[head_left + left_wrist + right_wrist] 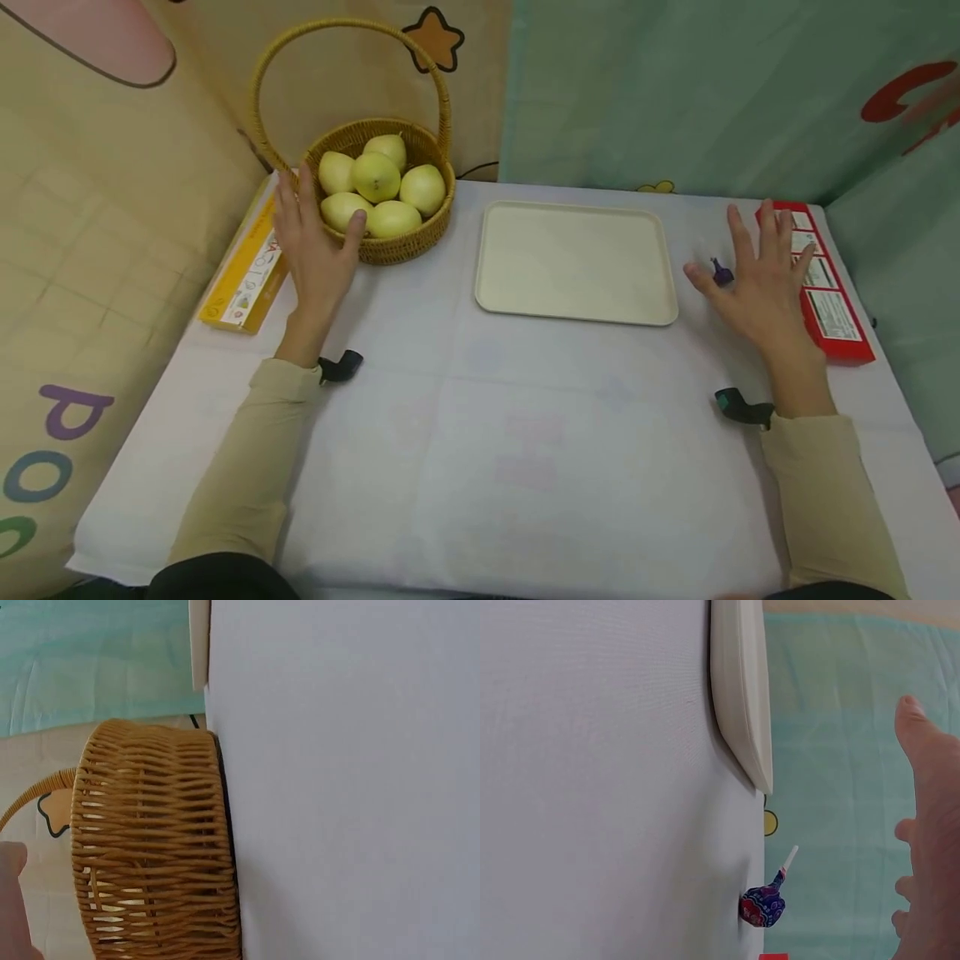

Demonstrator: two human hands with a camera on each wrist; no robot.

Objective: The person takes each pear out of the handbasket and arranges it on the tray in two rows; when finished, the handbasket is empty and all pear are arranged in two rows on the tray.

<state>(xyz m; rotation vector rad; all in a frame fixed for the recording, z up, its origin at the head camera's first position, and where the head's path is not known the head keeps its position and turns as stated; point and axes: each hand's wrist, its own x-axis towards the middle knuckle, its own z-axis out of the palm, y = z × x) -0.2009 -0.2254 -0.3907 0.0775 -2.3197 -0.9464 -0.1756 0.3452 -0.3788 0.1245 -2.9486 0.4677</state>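
Count two bare hands over one white cloth, one on each side of the scene; find the left hand toward the far left, fingers extended, thumb apart, grasping nothing; place it just beside one wicker basket, overlapping its left rim in the head view; cannot tell about contact there; count one arched handle on the basket and six visible pale green fruits inside, heaped together; cannot tell about any hidden below; note one yellow box left of the basket, lying along the table's left edge, its far end partly covered by the left hand.

Find the right hand toward the far right, likewise released, fingers spread, grasping nothing; place it near one lollipop, apart from it in the right wrist view; see the lollipop on the cloth, purple-wrapped, white stick slanting upward; note one red box along the right edge, partly covered by fingers in the head view; cannot tell about touch; see one cream tray flat between the hands, right of the basket, left of the lollipop; count also two beige sleeves and two black wrist devices; on the far backdrop, one orange star behind the handle.
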